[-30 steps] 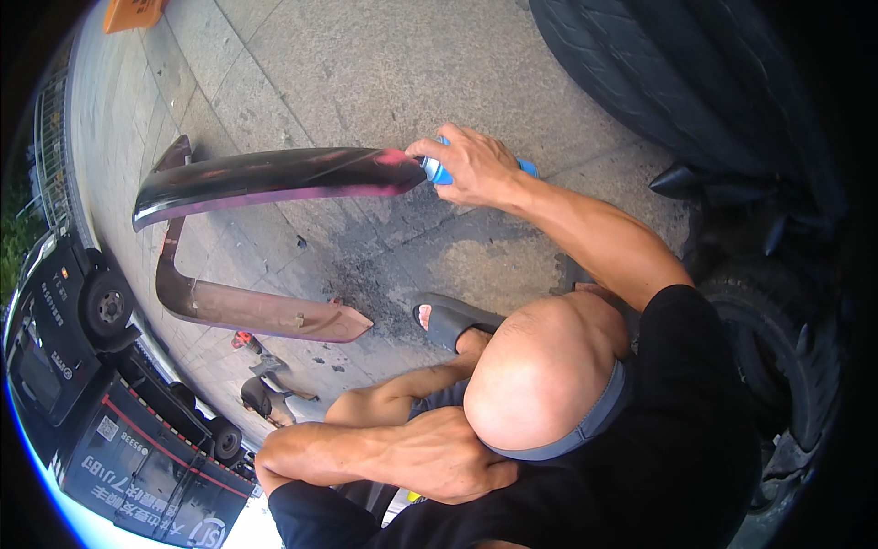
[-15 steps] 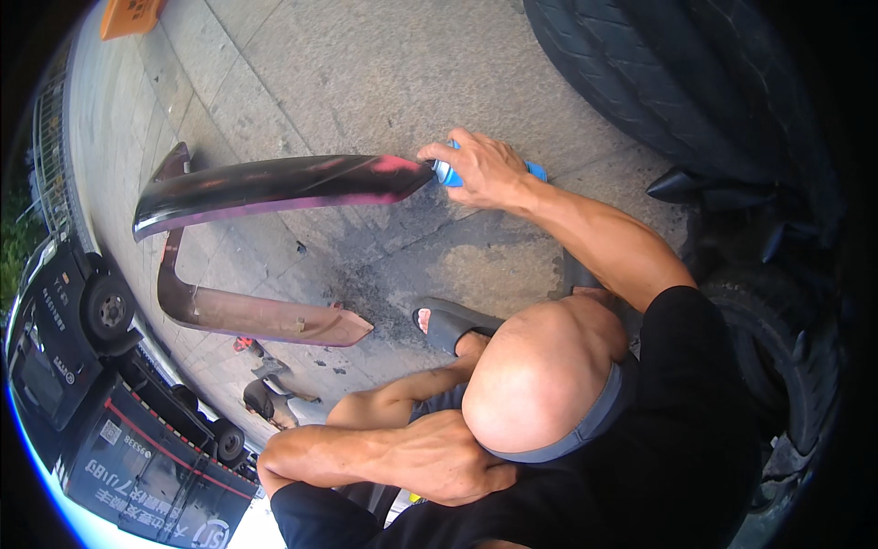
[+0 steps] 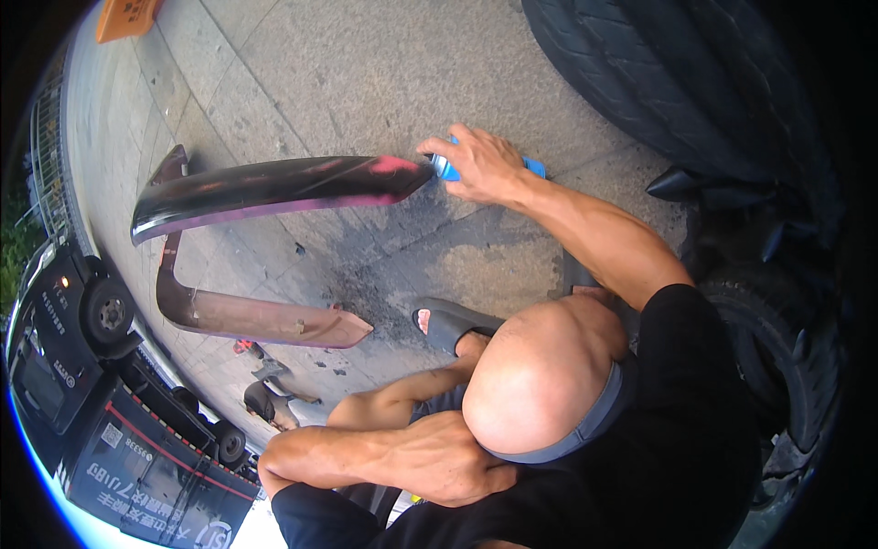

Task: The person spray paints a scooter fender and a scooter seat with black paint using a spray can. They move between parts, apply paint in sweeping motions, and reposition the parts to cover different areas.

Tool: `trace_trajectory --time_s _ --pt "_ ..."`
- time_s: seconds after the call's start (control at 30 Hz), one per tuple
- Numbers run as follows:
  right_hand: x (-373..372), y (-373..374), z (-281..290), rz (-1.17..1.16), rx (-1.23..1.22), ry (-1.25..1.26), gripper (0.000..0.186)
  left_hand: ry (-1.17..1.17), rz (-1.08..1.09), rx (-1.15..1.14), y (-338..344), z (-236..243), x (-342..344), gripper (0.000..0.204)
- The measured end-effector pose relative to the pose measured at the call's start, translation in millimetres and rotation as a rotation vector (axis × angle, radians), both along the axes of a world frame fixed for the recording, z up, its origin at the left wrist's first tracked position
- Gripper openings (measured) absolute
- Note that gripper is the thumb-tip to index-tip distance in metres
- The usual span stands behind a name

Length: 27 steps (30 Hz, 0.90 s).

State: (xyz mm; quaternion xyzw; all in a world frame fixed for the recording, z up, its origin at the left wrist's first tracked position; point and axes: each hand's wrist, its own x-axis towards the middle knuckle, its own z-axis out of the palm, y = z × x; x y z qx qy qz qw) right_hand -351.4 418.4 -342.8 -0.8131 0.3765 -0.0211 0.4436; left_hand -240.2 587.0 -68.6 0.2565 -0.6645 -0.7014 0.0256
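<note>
My right hand [image 3: 482, 165] is wrapped around a blue spray can [image 3: 446, 168], with the index finger stretched over its top. The can's nozzle end is close to the pointed tip of a long, bent, U-shaped panel [image 3: 293, 183]. That panel's upper arm is glossy black with pink patches near the tip and a pink lower edge; its other arm is dull brownish pink. It lies on the paving. My left hand [image 3: 448, 459] is curled in against my body beside my bent leg, its fingertips hidden. Whether it holds anything does not show.
A large black tyre [image 3: 677, 82] fills the upper right, with another tyre [image 3: 777, 357] below. Dark stains mark the paving [image 3: 366, 265]. A red-and-black tool [image 3: 247, 347] lies near the lower left. An orange object [image 3: 128, 18] is at the upper left; a dark truck [image 3: 137, 457] stands left.
The can and my right hand have shifted very slightly left and down. An orange light on the truck's front is now lit. The panel stays in place, and my left hand rests as before.
</note>
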Motion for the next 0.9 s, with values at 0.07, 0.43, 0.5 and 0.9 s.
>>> trace_trajectory --time_s 0.07,0.43,0.5,0.9 --pt "2.6 0.1 1.0 -0.046 0.015 -0.013 0.066 -0.005 0.071 0.051 -0.6 -1.4 -2.1 0.021" --pt "-1.3 -0.9 -8.1 -0.073 0.041 0.021 0.066 0.039 0.102 -0.019 -1.2 -1.5 -1.4 0.018" --pt "-3.6 0.3 -9.7 -0.069 0.038 0.014 0.066 0.053 0.090 -0.050 -2.1 -2.1 -0.8 0.017" --pt "13.6 -8.0 -6.8 -0.068 0.103 -0.027 0.065 0.014 0.077 0.022 -1.3 -0.7 -1.3 0.024"
